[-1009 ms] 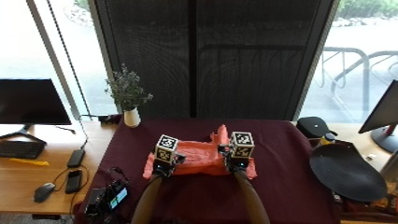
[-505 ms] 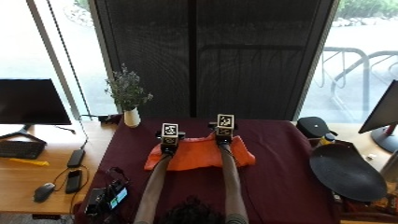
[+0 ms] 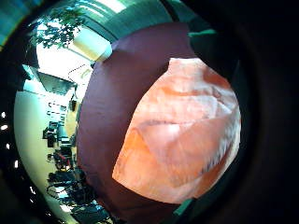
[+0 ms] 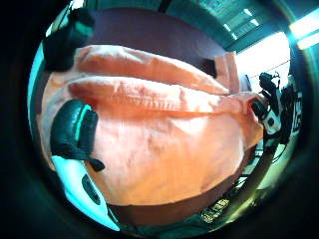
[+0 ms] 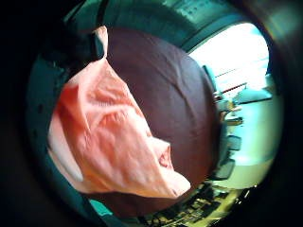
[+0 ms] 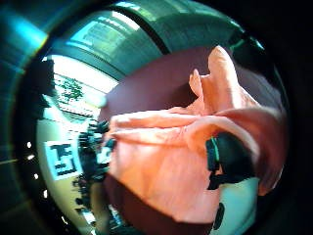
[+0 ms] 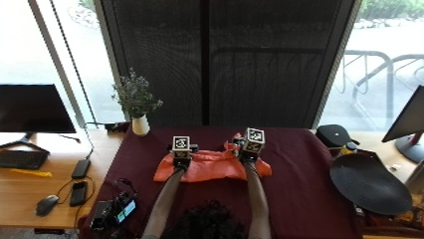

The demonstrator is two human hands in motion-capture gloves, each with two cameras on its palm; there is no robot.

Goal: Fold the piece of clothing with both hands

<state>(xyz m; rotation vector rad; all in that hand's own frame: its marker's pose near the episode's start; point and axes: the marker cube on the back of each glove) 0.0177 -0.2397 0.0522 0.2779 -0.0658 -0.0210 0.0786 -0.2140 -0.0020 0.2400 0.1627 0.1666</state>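
I saw the crumpled orange cloth garment (image 7: 211,167) on the maroon tablecloth (image 7: 298,189). My left hand (image 7: 180,158) and right hand (image 7: 248,151) each pinched its far edge.

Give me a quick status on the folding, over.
Left hand and right hand both on the orange garment, gripping its far edge. Garment bunched on the maroon tablecloth, fold not finished. Nothing in the way.
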